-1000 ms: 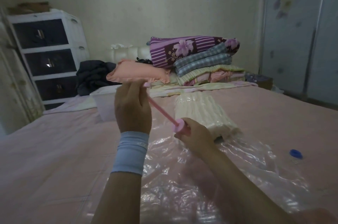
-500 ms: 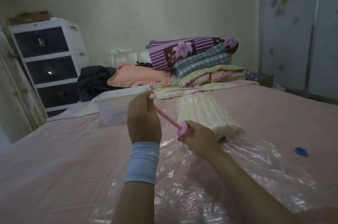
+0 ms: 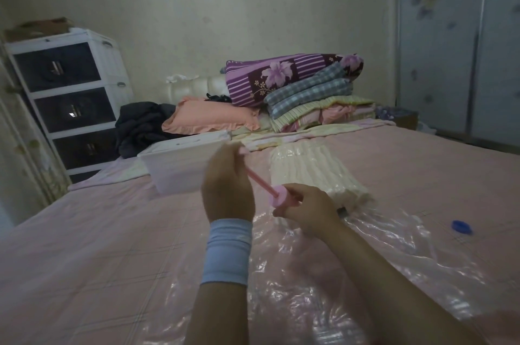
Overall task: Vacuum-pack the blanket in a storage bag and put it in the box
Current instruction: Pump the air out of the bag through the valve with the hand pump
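Note:
A cream folded blanket (image 3: 315,173) lies inside the clear plastic storage bag (image 3: 365,257), which is spread flat on the pink bed. My right hand (image 3: 306,211) grips the pink body of a hand pump (image 3: 281,198) over the bag. My left hand (image 3: 228,187), with a light blue wristband, holds the pump's handle at the end of the thin pink rod (image 3: 257,178), drawn out up and left. The white plastic box (image 3: 180,166) stands open on the bed just beyond my left hand.
A blue valve cap (image 3: 461,227) lies on the bag at the right. Folded quilts (image 3: 304,91), a peach pillow (image 3: 211,116) and dark clothes (image 3: 143,126) are heaped at the headboard. A white drawer unit (image 3: 70,97) stands at the left, a wardrobe (image 3: 461,43) at the right.
The view has tilted up and shifted, so hands and bed sit lower and further right. My left hand has come closer to the pump body, and the exposed rod looks shorter.

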Available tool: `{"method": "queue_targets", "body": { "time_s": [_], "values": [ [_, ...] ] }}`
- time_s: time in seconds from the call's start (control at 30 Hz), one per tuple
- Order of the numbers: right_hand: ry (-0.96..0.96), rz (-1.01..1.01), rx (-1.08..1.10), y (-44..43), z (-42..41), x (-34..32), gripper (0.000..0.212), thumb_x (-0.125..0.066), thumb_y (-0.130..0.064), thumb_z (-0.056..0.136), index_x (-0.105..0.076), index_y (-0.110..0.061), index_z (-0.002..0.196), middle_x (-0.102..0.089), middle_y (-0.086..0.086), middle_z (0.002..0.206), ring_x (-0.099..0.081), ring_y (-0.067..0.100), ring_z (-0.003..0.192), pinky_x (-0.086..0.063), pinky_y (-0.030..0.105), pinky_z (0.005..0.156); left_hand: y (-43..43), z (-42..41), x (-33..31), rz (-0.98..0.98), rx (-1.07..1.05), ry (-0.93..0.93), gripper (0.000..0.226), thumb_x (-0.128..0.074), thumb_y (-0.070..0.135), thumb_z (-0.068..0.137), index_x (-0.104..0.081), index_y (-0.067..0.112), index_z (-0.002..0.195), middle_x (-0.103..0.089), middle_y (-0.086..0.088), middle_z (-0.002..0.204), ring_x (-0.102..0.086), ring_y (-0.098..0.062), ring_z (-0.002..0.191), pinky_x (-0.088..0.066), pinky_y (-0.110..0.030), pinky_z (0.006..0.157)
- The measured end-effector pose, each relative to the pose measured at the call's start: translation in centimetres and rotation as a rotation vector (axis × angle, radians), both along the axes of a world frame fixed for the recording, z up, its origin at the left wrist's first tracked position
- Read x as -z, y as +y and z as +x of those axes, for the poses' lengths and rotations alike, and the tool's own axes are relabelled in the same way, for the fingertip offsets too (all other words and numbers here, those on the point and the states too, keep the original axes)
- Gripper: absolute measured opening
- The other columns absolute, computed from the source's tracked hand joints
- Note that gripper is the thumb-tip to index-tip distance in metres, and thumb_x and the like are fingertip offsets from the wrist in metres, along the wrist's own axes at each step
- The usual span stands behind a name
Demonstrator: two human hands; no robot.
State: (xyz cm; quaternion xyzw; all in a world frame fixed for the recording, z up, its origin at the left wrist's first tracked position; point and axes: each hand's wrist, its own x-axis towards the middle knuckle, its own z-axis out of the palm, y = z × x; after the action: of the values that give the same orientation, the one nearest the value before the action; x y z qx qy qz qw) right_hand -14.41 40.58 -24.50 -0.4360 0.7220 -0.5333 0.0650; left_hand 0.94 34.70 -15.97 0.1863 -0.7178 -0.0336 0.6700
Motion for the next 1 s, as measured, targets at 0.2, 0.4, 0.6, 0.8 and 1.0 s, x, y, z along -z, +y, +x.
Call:
{"method": "queue_targets", "body": {
  "time_s": [0.2,0.4,0.6,0.8,1.0],
  "values": [
    [-0.046,-0.020,-0.060,-0.1,0.0,0.3,0.055,-0.094,-0.034,0.062,-0.073,-0.033,0.112,-0.074,-0.018,0.098,-0.066,0.003,0.095,-0.050,0.020,0.077,0.0,-0.8,1.5,-0.008,0.024,0.058,0.012,-0.056,0.010,0.096,-0.066,0.010,0.104,-0.070,-0.005,0.103,-0.064,-0.011,0.103,-0.055,-0.031,0.089],
    [-0.006,-0.046,-0.042,0.5,0.3,0.2,0.061,-0.078,-0.062,0.053,-0.073,-0.037,0.108,-0.068,-0.015,0.104,-0.064,0.002,0.091,-0.047,0.018,0.072,0.3,-2.3,4.8,0.258,0.162,-0.453,0.022,-0.047,0.031,0.094,-0.066,0.018,0.093,-0.066,0.003,0.085,-0.060,-0.014,0.074,-0.054,-0.036,0.072],
    [-0.038,-0.016,-0.048,0.7,-0.1,0.1,0.055,-0.094,-0.036,0.061,-0.071,-0.035,0.111,-0.069,-0.018,0.100,-0.063,0.000,0.090,-0.046,0.016,0.070,0.3,0.2,0.2,-0.038,0.043,0.031,0.016,-0.055,0.013,0.097,-0.067,0.006,0.105,-0.071,-0.008,0.102,-0.067,-0.022,0.102,-0.056,-0.033,0.089],
    [-0.038,-0.012,-0.047,0.4,-0.1,0.4,0.058,-0.094,-0.042,0.058,-0.072,-0.036,0.112,-0.070,-0.017,0.099,-0.065,0.003,0.090,-0.051,0.022,0.074,0.2,-1.4,2.3,0.017,0.085,0.032,0.015,-0.055,0.011,0.096,-0.066,0.011,0.106,-0.069,-0.008,0.114,-0.060,-0.024,0.119,-0.050,-0.033,0.099],
    [-0.017,-0.020,-0.047,0.4,-0.1,0.7,0.065,-0.080,-0.061,0.051,-0.072,-0.035,0.110,-0.072,-0.017,0.099,-0.067,0.004,0.089,-0.055,0.025,0.077,-0.2,-2.7,6.3,0.238,0.211,-0.408,0.018,-0.048,0.028,0.093,-0.064,0.020,0.091,-0.068,0.003,0.090,-0.065,-0.015,0.092,-0.054,-0.028,0.078]
  ]
}}
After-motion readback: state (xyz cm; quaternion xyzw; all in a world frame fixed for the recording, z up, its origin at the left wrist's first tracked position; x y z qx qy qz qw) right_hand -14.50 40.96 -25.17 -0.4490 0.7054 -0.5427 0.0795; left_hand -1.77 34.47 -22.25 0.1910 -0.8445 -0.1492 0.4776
